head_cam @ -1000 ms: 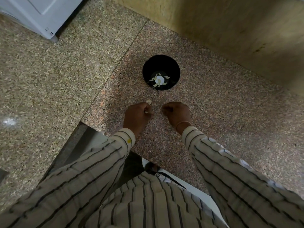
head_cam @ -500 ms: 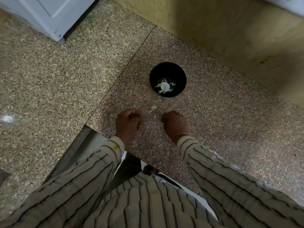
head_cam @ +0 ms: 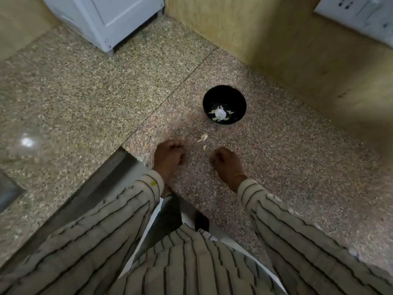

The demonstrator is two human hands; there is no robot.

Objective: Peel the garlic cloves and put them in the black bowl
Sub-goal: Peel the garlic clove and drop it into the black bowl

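- Left hand (head_cam: 169, 158) and right hand (head_cam: 225, 161): fingers curled above the speckled granite counter (head_cam: 297, 167); whether they hold anything cannot be told.
- Pale teardrop garlic clove (head_cam: 203, 137) lies on the counter just beyond the hands.
- Round black bowl (head_cam: 224, 99) stands farther back, with pale pieces inside.

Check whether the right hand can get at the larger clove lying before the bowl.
Probably yes. The clove lies bare on the counter, just ahead and left of the right hand, with nothing between them. The bowl and the left hand stand clear of it.
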